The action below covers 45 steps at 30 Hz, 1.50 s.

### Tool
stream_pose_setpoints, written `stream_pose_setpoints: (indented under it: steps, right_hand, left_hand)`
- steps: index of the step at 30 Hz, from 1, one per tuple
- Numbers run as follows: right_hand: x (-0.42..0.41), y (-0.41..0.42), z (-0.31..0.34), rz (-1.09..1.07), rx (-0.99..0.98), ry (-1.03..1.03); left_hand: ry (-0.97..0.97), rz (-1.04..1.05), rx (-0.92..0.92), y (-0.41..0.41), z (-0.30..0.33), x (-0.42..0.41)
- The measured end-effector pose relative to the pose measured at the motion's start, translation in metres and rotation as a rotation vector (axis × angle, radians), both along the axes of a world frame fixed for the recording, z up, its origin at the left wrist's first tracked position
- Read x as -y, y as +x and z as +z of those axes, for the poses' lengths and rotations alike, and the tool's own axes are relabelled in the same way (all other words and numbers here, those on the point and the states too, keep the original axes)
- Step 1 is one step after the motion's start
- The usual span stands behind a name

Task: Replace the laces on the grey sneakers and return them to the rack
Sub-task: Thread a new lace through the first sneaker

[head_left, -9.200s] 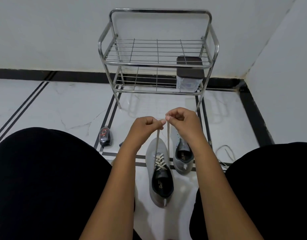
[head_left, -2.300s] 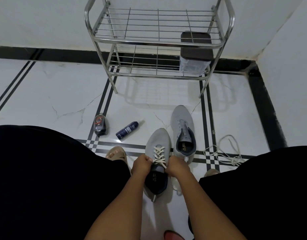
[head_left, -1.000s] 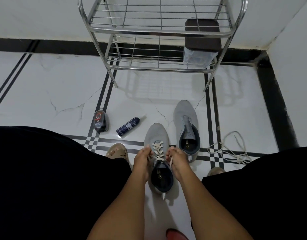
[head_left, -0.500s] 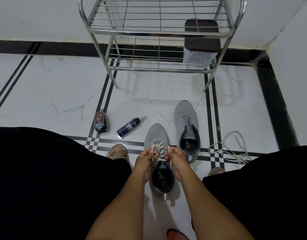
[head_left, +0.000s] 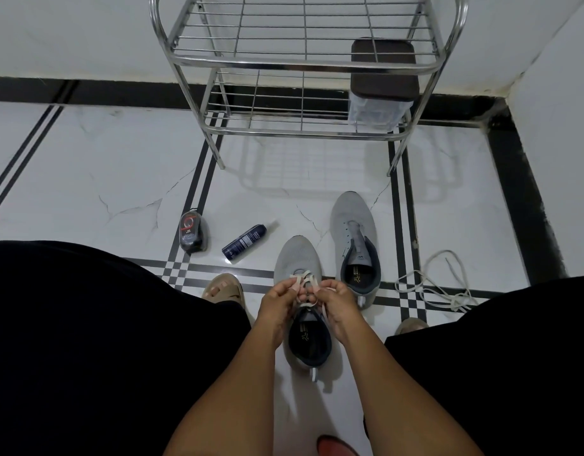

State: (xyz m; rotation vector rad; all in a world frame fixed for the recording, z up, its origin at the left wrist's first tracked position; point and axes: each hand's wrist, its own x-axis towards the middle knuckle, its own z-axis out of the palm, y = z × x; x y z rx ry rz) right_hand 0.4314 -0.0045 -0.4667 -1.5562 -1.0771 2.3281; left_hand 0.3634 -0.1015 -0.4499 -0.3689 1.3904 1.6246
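Two grey sneakers stand on the white floor between my knees. The near sneaker (head_left: pixel 295 258) carries a cream lace (head_left: pixel 303 280) crossed through its eyelets. My left hand (head_left: pixel 279 299) and my right hand (head_left: pixel 337 299) meet over its tongue, and each pinches an end of that lace. The far sneaker (head_left: pixel 351 222) has no lace and stands just right of it. A loose whitish lace (head_left: pixel 432 287) lies coiled on the floor at the right. The steel shoe rack (head_left: pixel 304 62) stands against the wall ahead, its wire shelves bare of shoes.
A clear container with a dark lid (head_left: pixel 382 83) sits on the rack's lower shelf at the right. A shoe polish bottle (head_left: pixel 192 235) and a dark blue spray can (head_left: pixel 244 241) lie on the floor to the left. My sandalled foot (head_left: pixel 223 287) is near the sneaker.
Both hands came down from holding the lace ends high to the sneaker's tongue. In the last second they have drawn together over the top eyelets, still gripping the lace.
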Motion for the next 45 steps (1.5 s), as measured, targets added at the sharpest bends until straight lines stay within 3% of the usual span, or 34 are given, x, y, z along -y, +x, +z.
stream_pose_setpoints:
  steps: [9,19,29,35,39,45]
  right_hand:
    - [-0.001,0.003,0.007,-0.017,-0.064,-0.077]
    - [-0.001,0.002,0.011,0.012,-0.065,-0.08]
    - [-0.003,0.002,0.013,0.222,-0.088,-0.129]
    - [0.001,0.002,0.009,0.158,-0.027,-0.098]
    - [-0.001,0.0,0.022,0.405,0.017,0.067]
    - [-0.01,-0.004,0.023,0.759,0.273,0.512]
  left_hand:
    - [-0.012,-0.032,-0.027,-0.001,-0.01,0.003]
    - [-0.086,-0.238,-0.135,-0.004,-0.012,0.0]
    - [-0.18,-0.25,-0.191,-0.005,-0.011,-0.002]
    - [-0.173,-0.392,-0.197,-0.006,-0.014,-0.003]
    - [-0.239,-0.391,-0.24,-0.006,-0.012,0.0]
    - [-0.394,-0.405,-0.379,-0.005,-0.018,0.003]
